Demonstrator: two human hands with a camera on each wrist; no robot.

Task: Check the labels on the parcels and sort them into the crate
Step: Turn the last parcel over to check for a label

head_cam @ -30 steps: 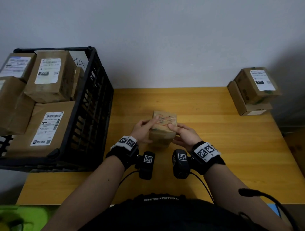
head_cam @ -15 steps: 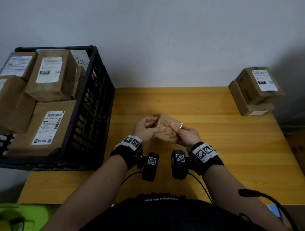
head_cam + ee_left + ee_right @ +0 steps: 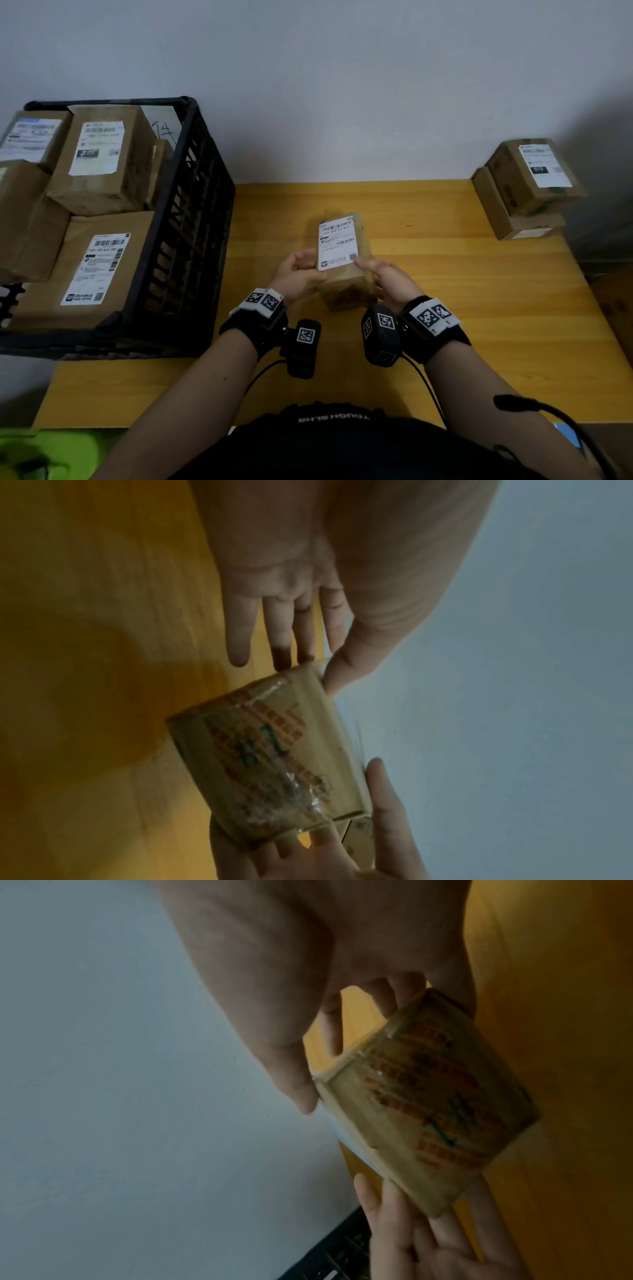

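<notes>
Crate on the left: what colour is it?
Black, with a slotted lattice wall. The crate shows best in the head view.

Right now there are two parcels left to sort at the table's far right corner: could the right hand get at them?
Probably not yet: the right hand is holding the labelled parcel. Otherwise bare table lies before the stacked parcels.

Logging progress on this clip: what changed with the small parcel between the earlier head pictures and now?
The small parcel, held by the left hand and the right hand, was lifted off the table and turned over: a second ago its taped brown face was up, now the white label faces up. Both hands kept their hold. The crate with its parcels and the two stacked boxes stayed put.
</notes>
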